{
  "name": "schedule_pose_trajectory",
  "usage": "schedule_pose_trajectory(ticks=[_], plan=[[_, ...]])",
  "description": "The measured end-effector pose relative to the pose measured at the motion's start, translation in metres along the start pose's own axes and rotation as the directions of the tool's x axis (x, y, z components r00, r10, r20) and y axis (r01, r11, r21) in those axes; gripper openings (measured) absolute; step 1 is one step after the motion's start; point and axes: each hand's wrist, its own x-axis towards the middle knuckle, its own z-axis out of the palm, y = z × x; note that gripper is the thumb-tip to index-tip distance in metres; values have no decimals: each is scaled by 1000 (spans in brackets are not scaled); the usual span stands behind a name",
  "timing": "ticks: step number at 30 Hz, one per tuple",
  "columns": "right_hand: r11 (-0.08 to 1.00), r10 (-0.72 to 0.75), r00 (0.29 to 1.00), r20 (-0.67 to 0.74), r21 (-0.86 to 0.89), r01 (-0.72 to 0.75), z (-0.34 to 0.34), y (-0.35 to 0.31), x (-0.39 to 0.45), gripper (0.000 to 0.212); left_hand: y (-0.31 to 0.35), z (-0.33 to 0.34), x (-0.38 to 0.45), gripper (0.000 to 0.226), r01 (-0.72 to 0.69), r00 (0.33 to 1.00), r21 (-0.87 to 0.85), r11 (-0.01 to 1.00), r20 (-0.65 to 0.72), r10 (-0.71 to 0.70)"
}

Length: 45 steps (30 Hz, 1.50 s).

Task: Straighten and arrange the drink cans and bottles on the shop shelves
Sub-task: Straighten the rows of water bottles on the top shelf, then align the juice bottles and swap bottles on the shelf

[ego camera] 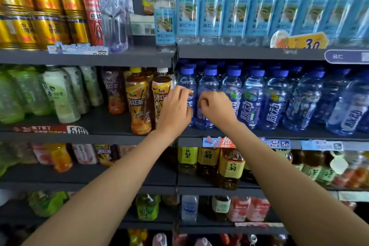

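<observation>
We see a row of blue bottles (253,100) with blue caps standing upright along the front of the middle shelf (279,133), more behind them. The two leftmost ones (186,84) (208,86) stand close together at the shelf's left end. On the shelf above, pale blue water bottles (235,14) stand in a tight upright row. Gold cans (44,12) are stacked two high at the upper left.

both hands (196,107) on blue bottles (206,94), dark shelf (259,133), gold cans (44,12)
</observation>
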Motion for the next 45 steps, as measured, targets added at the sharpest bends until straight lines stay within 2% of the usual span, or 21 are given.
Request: schedule_pose_trajectory(ticks=[5,10,16,19,24,26,28,32,34,36,39,45], plan=[[994,111,994,24,-3,-111,-9,24,-19,29,16,19,-8,30,29,997,-61,998,74,-24],[976,216,975,60,-10,-216,-16,42,-43,30,28,39,-17,35,158,973,-150,976,194,-128],[956,292,954,68,-13,-292,-21,56,-65,30,28,47,-38,35,189,969,-212,959,196,-147],[969,244,968,53,20,-245,-13,54,-67,28,21,45,-45,34,161,969,-183,970,217,-120],[990,115,983,145,69,-126,22,26,-63,25,-6,31,-84,37,-54,931,-25,998,360,60],[991,83,976,199,89,-102,41,7,-61,24,-25,19,-105,37,-5,917,10,1000,400,1],[994,13,965,263,103,-41,62,-20,-60,22,-52,0,-126,44,117,885,68,991,446,-135],[990,-128,898,421,113,88,106,-85,-68,18,-111,-55,-170,48,322,887,108,941,314,-340],[990,-133,866,483,102,96,128,-118,-72,20,-140,-83,-193,43,387,862,137,912,296,-411],[993,-107,842,528,100,63,153,-153,-79,24,-173,-109,-217,42,455,800,174,874,352,-486],[993,-79,840,537,114,21,195,-212,-94,22,-221,-143,-260,37,542,649,247,804,485,-586],[987,-25,784,620,138,-78,288,-321,-125,23,-314,-213,-325,42,656,560,250,712,471,-682]])
